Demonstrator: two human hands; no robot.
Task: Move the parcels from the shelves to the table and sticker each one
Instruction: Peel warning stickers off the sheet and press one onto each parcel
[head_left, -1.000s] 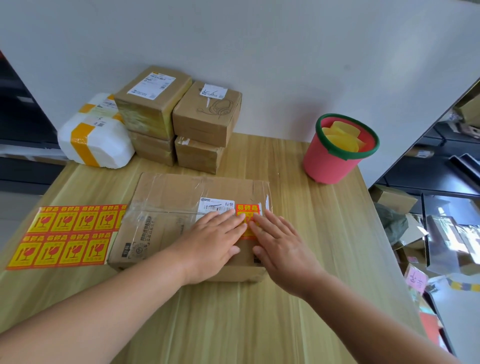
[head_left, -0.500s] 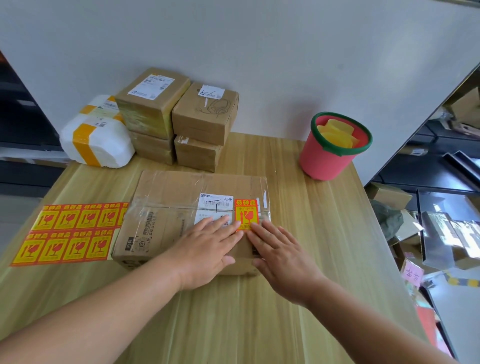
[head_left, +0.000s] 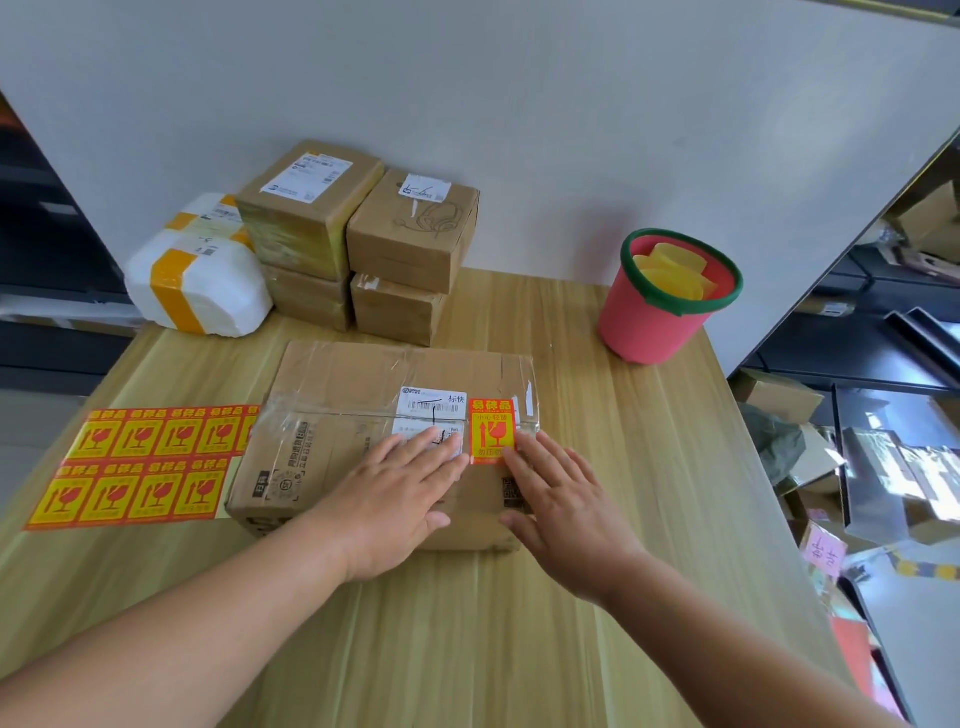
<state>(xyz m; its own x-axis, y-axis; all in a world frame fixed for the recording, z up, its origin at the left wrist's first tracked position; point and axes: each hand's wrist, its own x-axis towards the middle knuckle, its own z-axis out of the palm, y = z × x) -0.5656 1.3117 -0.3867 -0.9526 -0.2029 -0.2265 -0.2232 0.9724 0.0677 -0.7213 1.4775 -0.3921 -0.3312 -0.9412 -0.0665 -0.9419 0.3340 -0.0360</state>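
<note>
**Both palms flat on the stickered parcel**

The left hand (head_left: 395, 499) and right hand (head_left: 561, 509) lie side by side but apart, fingers straight and spread, gripping nothing. Both press down on the top of the flat brown cardboard parcel (head_left: 353, 389), which sits at the middle of the pale wood-grain table (head_left: 467, 634). The left fingertips cover the lower part of the white printed shipping label (head_left: 434, 405). The right fingertips touch the lower right corner of the one rectangular orange-and-yellow fragile sticker (head_left: 492, 430), stuck just beside that label. Glossy clear tape crosses the parcel's creased top, and its near edge is hidden by the hands.

To the left lies the glossy sheet of matching orange-and-yellow stickers (head_left: 140, 465). Eight show whole in two rows, and a ninth is cut off by the parcel's corner.

Against the grey wall stand four small blocky cardboard boxes (head_left: 358, 244), stacked two on two. Beside them are the rounded white foam packages banded with yellow tape (head_left: 202, 286); there seem to be two, the rear one mostly hidden. To the right stands one round pink bucket with a green rim (head_left: 649, 322), holding yellow curved pieces (head_left: 672, 270) whose count is unclear. Dark shelves (head_left: 883, 343) at the right edge hold blurred clutter.
</note>
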